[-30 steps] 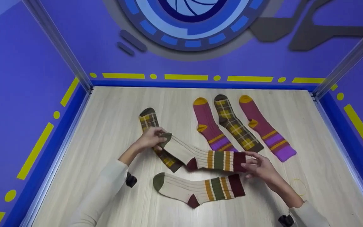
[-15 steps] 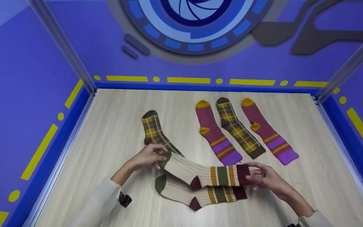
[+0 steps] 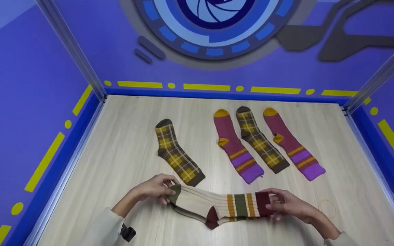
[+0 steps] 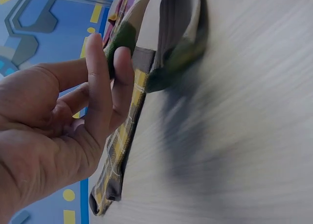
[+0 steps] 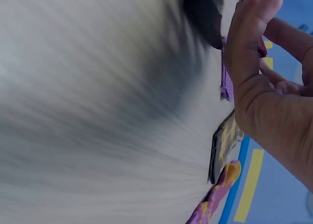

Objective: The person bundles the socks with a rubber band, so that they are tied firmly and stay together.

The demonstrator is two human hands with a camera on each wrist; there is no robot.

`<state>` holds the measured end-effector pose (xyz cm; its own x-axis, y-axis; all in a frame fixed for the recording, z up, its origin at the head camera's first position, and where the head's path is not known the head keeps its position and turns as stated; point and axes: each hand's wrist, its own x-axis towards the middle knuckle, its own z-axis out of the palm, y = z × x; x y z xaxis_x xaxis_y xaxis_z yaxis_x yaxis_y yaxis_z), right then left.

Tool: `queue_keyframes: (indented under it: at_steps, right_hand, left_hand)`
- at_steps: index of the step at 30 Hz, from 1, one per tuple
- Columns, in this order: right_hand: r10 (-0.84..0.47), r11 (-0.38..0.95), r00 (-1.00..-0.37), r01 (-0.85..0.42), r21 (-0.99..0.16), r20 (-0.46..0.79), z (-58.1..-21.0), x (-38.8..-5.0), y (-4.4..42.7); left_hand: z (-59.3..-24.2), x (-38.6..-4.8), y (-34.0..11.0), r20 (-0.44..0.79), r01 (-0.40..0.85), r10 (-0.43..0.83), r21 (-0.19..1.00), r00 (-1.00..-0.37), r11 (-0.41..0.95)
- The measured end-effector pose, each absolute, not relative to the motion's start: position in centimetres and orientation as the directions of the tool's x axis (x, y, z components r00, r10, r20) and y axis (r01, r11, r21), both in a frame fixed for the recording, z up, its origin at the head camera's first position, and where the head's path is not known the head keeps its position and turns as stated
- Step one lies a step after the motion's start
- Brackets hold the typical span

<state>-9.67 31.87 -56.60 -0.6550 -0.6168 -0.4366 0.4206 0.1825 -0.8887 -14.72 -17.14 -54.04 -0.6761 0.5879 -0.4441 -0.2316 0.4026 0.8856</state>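
My left hand (image 3: 157,188) pinches the green toe of a cream sock (image 3: 200,197) with striped leg. At its other end my right hand (image 3: 287,205) pinches the dark red cuff. The sock is stretched sideways between both hands, just above a matching cream sock (image 3: 192,214), which it mostly covers in the head view. In the left wrist view the green toe (image 4: 122,40) sits between thumb and fingers, and the lower sock's toe (image 4: 181,60) shows apart from it. Just beyond my left hand lies a brown and yellow plaid sock (image 3: 180,157).
Behind the hands, at the right, lie a maroon and purple sock (image 3: 236,147), a second plaid sock (image 3: 260,140) and another maroon sock (image 3: 292,145). A thin yellow rubber band (image 3: 327,209) lies right of my right hand. Blue panels (image 3: 197,75) enclose the table (image 3: 132,136).
Both hands have carried the held cream sock toward the front of the table, from over the left plaid sock to over the matching cream sock. The left plaid sock is now uncovered.
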Motion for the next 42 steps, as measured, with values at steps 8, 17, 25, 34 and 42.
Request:
queue_keyframes:
  at_steps: [8, 17, 25, 34, 42]
  right_hand:
    - [-0.684, 0.116, -0.594, 0.485, -0.867, -0.424, -57.1, -9.8, 32.3]
    - [-0.591, 0.244, -0.688, 0.345, -0.906, -0.421, -58.1, -8.9, 31.2]
    - [-0.457, 0.366, -0.806, 0.216, -0.905, -0.377, -57.9, -9.0, 30.4]
    - [-0.376, 0.504, -0.891, 0.035, -0.863, -0.256, -58.4, -9.1, 29.7]
    - [-0.342, 0.564, -0.909, 0.005, -0.825, -0.240, -58.1, -9.6, 30.3]
  left_hand:
    - [-54.7, -14.3, -17.7, -0.485, -0.321, 0.594, 0.873, -0.641, 0.367]
    - [-55.7, -13.8, -18.1, -0.480, -0.235, 0.569, 0.861, -0.668, 0.451]
    - [-55.9, -13.7, -18.0, -0.418, -0.133, 0.578, 0.873, -0.701, 0.469]
    - [-56.8, -13.5, -16.9, -0.370, -0.063, 0.529, 0.858, -0.764, 0.509]
    - [-56.7, -13.7, -15.9, -0.331, -0.012, 0.528, 0.855, -0.782, 0.519]
